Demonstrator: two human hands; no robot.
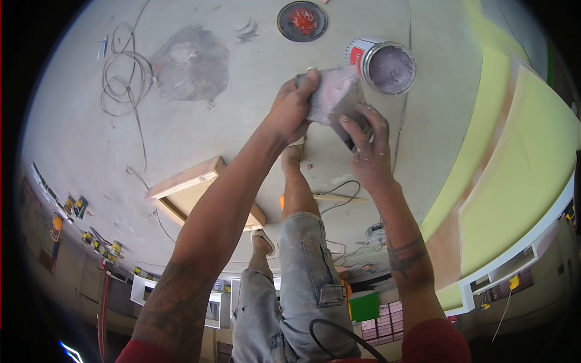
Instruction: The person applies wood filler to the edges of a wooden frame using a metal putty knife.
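Note:
My left hand (pixel 292 107) is closed around a flat plate (pixel 316 107), its thumb on the upper face, where pinkish-grey putty (pixel 336 86) is smeared. In my right hand (pixel 370 148) is a wide, dark putty knife (pixel 348 114), its blade against the plate and putty. The fingers of that hand are bent over the blade, slightly blurred. Just beyond the knife, an opened metal can (pixel 392 68) of greyish-purple putty tilts towards me in this view, with a red and white label on its side.
A round dark lid (pixel 281 25) with red material lies beyond the can. Plastic sheeting (pixel 192 63) and a coiled cable (pixel 125 85) are on the floor at left. A wooden frame (pixel 184 178) lies near my feet. A curved yellow-green panel (pixel 514 175) stands at right.

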